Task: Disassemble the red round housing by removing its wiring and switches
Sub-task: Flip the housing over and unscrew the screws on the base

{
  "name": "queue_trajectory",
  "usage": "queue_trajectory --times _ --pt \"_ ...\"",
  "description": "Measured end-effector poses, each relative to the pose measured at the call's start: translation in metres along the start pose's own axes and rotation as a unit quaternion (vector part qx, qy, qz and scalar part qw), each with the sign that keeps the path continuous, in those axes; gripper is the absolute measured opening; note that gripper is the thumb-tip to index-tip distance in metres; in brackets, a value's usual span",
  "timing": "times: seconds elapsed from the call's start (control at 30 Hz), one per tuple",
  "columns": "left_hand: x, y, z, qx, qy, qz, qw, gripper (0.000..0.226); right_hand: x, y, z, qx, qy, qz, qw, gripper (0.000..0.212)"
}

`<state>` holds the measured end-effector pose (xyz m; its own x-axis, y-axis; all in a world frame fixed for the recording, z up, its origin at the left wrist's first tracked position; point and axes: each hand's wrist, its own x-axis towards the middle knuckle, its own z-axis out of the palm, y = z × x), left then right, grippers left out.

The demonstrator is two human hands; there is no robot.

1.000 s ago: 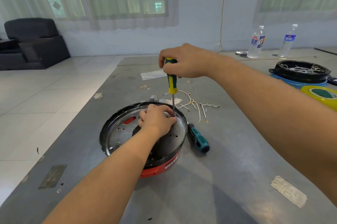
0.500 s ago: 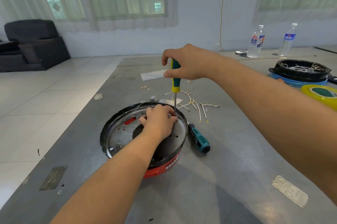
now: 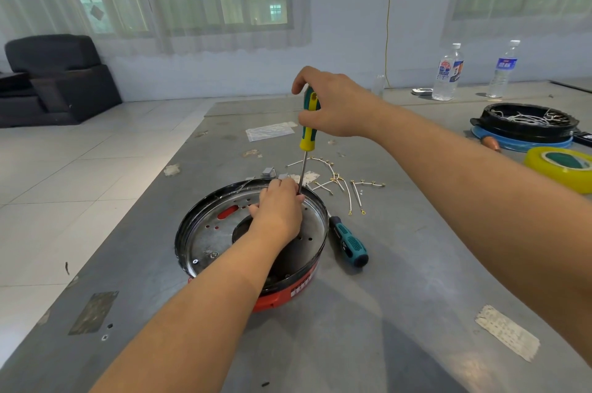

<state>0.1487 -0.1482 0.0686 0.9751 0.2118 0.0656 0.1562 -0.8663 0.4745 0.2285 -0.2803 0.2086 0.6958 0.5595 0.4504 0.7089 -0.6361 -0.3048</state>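
Two hands work on the red round housing (image 3: 282, 295), which sits open side up on the grey bench (image 3: 400, 312) in front of the person. The right hand (image 3: 336, 104) has its fingers wrapped round the handle of a yellow-and-green screwdriver (image 3: 308, 133), held nearly upright with the shaft running down to the housing's far rim. The left hand (image 3: 280, 207) rests inside the housing with fingers curled at the shaft's lower end; whether they pinch a screw, a fitting or the shaft itself cannot be told. Step in hand, as judged: freeing a fastener on the metal plate (image 3: 208, 239). The next move would call for steady downward pressure while turning, then lifting out the loosened part. The tip and the fastener are hidden behind the left hand. Loose white wires (image 3: 336, 183) and a second, teal-handled screwdriver (image 3: 350, 243) lie just beyond and beside the housing.
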Motion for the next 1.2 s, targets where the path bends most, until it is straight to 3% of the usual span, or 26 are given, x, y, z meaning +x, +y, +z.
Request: queue_trajectory --times 0.13,0.37,0.5,0.63,0.73,0.83,0.97,1.2 --pt "-0.002 -0.001 -0.011 -0.034 -0.008 -0.011 0.999 0.018 -0.002 0.007 0.003 0.039 0.041 0.041 0.998 0.031" --pt "-0.007 -0.02 -0.026 -0.092 -0.003 0.001 0.996 0.006 -0.002 0.012 0.001 0.181 0.162 0.149 0.958 0.043" --pt "-0.008 -0.025 -0.036 -0.183 0.003 -0.005 0.983 0.002 0.003 0.006 -0.001 0.188 0.199 0.128 0.953 0.037" --pt "-0.012 -0.027 -0.041 -0.301 0.023 -0.024 0.953 0.011 0.002 -0.009 0.003 0.162 0.173 0.068 0.969 0.03" --pt "-0.013 -0.027 -0.043 -0.43 0.012 -0.068 0.9 0.004 -0.002 -0.016 0.011 0.148 0.119 0.038 0.981 0.027" --pt "-0.011 -0.03 -0.044 -0.541 -0.01 -0.093 0.836 0.014 -0.011 -0.018 0.027 0.119 0.025 0.007 0.993 0.02" --pt "-0.007 -0.031 -0.043 -0.621 -0.018 -0.123 0.774 0.009 -0.028 -0.015 0.056 0.088 -0.05 0.006 0.995 0.016" --pt "-0.005 -0.04 -0.037 -0.632 -0.049 -0.186 0.75 0.016 -0.045 -0.008 0.09 0.152 -0.078 0.024 0.985 0.01"
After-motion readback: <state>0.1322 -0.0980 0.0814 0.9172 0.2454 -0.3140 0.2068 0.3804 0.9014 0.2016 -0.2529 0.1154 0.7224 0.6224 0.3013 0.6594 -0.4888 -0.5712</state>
